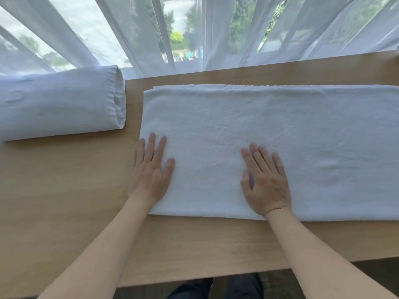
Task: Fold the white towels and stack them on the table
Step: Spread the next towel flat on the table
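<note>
**A:** Where is the towel in all this?

**B:** The white towel (280,134) lies flat on the wooden table (64,201), a long band running from about the middle off past the right edge of view. At its far edge you can see more than one layer, so I judge it is already doubled lengthwise.

**A:** And the hands?

**B:** Both are spread flat, palms down, fingers extended — holding nothing. The left hand (152,169) sits at the towel's left end, its outer fingers right along the short edge. The right hand (266,180) rests fully on the cloth, nearer the middle, close to the near edge.

**A:** Why press like that instead of gripping?

**B:** My guess is smoothing. Flat palms push out wrinkles and pin the layers so they lie square before the next fold. The left hand by the end also looks well placed to pick up that short edge.

**A:** What is that bundle on the left?

**B:** A rolled or folded white cloth (58,104), set apart near the far left of the table, against the sheer curtain (129,29). I cannot tell whether it is a finished towel.

**A:** So how far along?

**B:** Midway on this towel, I think — it is still too long to stack, and a crosswise fold seems due.
</note>
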Demonstrator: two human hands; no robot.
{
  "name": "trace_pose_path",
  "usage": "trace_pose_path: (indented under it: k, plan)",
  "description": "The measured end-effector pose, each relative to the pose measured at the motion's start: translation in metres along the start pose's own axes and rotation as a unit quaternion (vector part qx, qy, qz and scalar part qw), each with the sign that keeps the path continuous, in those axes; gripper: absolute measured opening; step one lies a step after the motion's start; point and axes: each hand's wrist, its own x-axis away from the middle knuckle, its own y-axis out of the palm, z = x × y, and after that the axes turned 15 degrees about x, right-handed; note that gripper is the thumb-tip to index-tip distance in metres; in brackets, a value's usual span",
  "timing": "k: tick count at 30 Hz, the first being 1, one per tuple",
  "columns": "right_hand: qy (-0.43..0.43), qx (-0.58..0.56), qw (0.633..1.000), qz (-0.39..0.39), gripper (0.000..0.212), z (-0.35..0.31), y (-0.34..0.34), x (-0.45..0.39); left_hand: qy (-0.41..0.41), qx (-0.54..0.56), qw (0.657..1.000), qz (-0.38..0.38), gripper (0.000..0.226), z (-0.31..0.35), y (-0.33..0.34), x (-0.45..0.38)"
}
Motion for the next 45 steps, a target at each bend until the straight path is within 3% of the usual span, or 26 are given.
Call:
trace_pose_path:
  k: [2, 3, 7, 17, 20, 24, 29, 33, 39, 45]
  plan:
    - [0.003, 0.002, 1.000, 0.002, 0.061, 0.000, -0.001, 0.000, -0.048, 0.008, 0.999, 0.020, 0.067, 0.002, -0.004, -0.004]
    - [0.002, 0.001, 1.000, 0.002, 0.061, 0.000, -0.001, 0.000, -0.034, -0.019, 0.999, 0.030, 0.067, 0.007, -0.002, 0.000]
    - [0.005, -0.002, 1.000, 0.008, 0.060, -0.001, 0.000, 0.001, 0.153, -0.066, 0.986, -0.017, 0.064, 0.028, 0.030, 0.047]
    - [0.029, 0.005, 1.000, -0.003, 0.060, -0.006, -0.007, 0.005, 0.090, -0.082, 0.992, -0.027, 0.073, 0.040, 0.042, 0.049]
    - [0.052, 0.000, 0.998, -0.024, 0.066, -0.008, -0.010, 0.008, 0.114, -0.074, 0.990, -0.036, 0.073, 0.066, 0.059, 0.047]
    - [0.073, -0.106, 0.992, -0.018, 0.064, 0.000, -0.012, 0.007, 0.181, -0.068, 0.979, -0.058, 0.065, 0.112, 0.087, 0.033]
    - [0.134, -0.290, 0.948, -0.007, 0.056, 0.016, -0.020, 0.007, 0.210, -0.072, 0.973, -0.066, 0.062, 0.153, 0.110, 0.015]
    - [0.062, -0.184, 0.981, -0.021, 0.055, 0.076, -0.016, -0.007, 0.212, -0.070, 0.973, -0.067, 0.062, 0.194, 0.126, -0.015]
    - [0.100, -0.016, 0.992, -0.074, 0.060, 0.206, -0.007, -0.018, 0.211, -0.063, 0.974, -0.056, 0.068, 0.272, 0.161, -0.066]
    - [0.221, 0.007, 0.971, -0.088, 0.064, 0.308, -0.007, -0.022, 0.236, -0.082, 0.964, -0.087, 0.073, 0.358, 0.207, -0.100]
